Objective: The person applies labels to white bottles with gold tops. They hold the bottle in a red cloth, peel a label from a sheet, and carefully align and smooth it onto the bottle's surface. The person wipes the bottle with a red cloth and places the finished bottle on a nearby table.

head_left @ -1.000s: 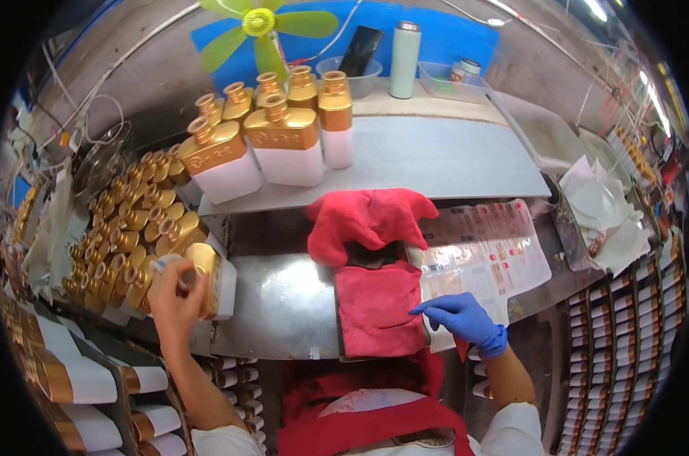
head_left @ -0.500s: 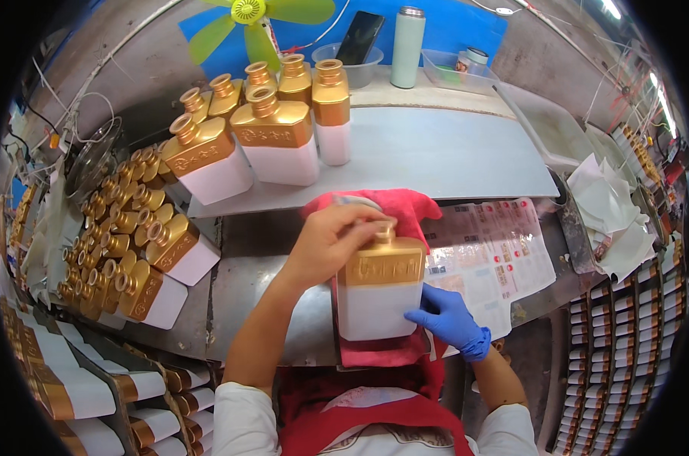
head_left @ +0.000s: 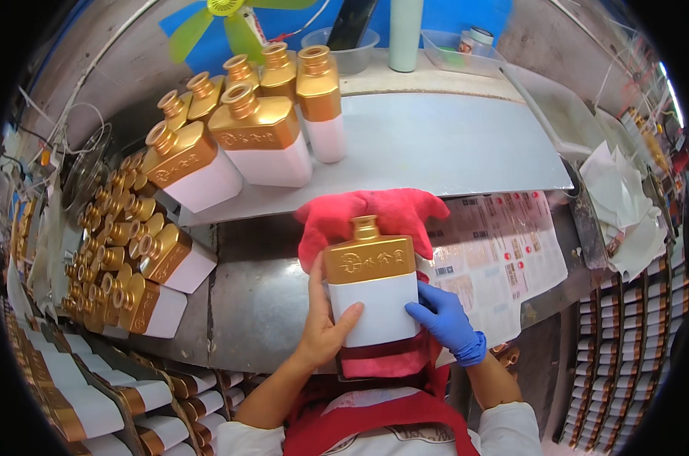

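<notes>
- Metal worktop (head_left: 264, 304) lies beneath.
- Gold-and-white bottle (head_left: 373, 296) is held upright at centre, over red cloth (head_left: 390, 366).
- Left hand (head_left: 325, 332), bare, half-closed, grips its 8 o'clock side.
- Right hand (head_left: 445, 318), blue-gloved, half-closed, grips its 4 o'clock edge.
- Similar bottles (head_left: 261, 140) stand on grey board (head_left: 451, 144), 11 o'clock.

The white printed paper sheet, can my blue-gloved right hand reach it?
Probably yes: the right hand is close to the sheet with nothing visible between, though it may have to release the gold-and-white flat bottle first.
</notes>
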Demonstrator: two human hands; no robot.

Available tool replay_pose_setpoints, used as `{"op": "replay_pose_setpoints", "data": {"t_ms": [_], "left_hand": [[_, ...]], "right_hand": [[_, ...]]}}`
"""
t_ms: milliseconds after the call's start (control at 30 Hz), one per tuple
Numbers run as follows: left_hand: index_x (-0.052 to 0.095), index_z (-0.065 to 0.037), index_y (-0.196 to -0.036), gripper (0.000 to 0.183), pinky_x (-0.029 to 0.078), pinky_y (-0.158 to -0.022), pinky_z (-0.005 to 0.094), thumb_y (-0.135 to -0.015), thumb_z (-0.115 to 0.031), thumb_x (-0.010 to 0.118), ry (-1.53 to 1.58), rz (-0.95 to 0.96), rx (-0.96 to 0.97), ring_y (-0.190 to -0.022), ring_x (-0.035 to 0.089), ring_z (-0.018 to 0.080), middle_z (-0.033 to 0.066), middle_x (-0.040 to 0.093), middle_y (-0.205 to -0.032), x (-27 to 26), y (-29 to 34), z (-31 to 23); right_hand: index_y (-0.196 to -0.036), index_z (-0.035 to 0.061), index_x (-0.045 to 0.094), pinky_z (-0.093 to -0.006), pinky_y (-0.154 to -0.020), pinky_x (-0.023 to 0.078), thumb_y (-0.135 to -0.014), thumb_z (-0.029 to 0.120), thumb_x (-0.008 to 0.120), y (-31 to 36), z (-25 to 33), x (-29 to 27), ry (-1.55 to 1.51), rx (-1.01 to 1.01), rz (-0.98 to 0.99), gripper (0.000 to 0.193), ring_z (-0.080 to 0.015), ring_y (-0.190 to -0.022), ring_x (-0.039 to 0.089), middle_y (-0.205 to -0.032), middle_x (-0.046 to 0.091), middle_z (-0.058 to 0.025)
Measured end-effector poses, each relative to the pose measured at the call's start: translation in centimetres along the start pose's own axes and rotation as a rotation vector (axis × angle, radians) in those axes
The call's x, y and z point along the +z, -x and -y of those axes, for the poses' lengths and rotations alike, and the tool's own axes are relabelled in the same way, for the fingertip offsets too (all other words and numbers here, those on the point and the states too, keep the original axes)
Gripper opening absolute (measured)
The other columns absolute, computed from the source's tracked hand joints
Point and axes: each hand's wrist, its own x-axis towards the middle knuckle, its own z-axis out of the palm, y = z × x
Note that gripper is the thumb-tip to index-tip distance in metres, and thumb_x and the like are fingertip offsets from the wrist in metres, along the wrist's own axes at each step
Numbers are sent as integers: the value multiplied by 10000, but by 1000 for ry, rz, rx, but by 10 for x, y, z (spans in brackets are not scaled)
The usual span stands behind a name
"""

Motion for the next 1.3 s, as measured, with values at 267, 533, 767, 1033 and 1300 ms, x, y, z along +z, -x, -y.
{"op": "replay_pose_setpoints", "data": {"t_ms": [267, 533, 767, 1033, 1300], "left_hand": [[-1, -56, -1483, 1098, 408, -995, 361, -688, 0, 754, -196, -140, 8, -1203, 465, 246, 152, 363, -1361, 19, -1, -1], [32, -37, -1479, 1128, 417, -984, 360, -641, 5, 785, -125, -146, -3, -1191, 465, 240, 137, 362, -1353, 24, -3, -2], [57, -39, -1482, 1101, 415, -985, 360, -653, -15, 782, -108, -174, -5, -1187, 467, 237, 130, 369, -1350, 22, -1, 2], [61, -44, -1487, 1096, 394, -1003, 358, -654, -12, 773, -112, -203, -25, -1213, 442, 232, 122, 358, -1372, 21, 3, 5], [77, -40, -1486, 1083, 384, -1010, 360, -661, -31, 779, -195, -179, 20, -1219, 434, 234, 128, 360, -1374, 19, 2, 6]], "right_hand": [[-1223, 39, 606, -228, -594, 428, -870, 178, 641, 34, 1, -32, -8, 78, -74, 381, -60, -622, 480, -725, 592, 10], [-1132, 53, 667, -229, -640, 443, -865, 108, 618, 90, -46, -101, 205, 124, -509, 277, -79, -687, 529, -833, 624, -22], [-1211, 133, 595, -326, -650, 529, -871, 183, 571, 53, -40, -74, 912, -250, -358, 345, -241, -775, 654, -1225, 590, -29], [-1268, 135, 562, -327, -621, 523, -868, 212, 583, 114, -49, -66, 1027, -28, -269, 408, -240, -733, 661, -1304, 552, -55], [-1212, 73, 582, -310, -764, 522, -799, 149, 697, 136, -58, -51, 780, -117, -665, 435, -280, -932, 641, -1204, 594, -129]]}}
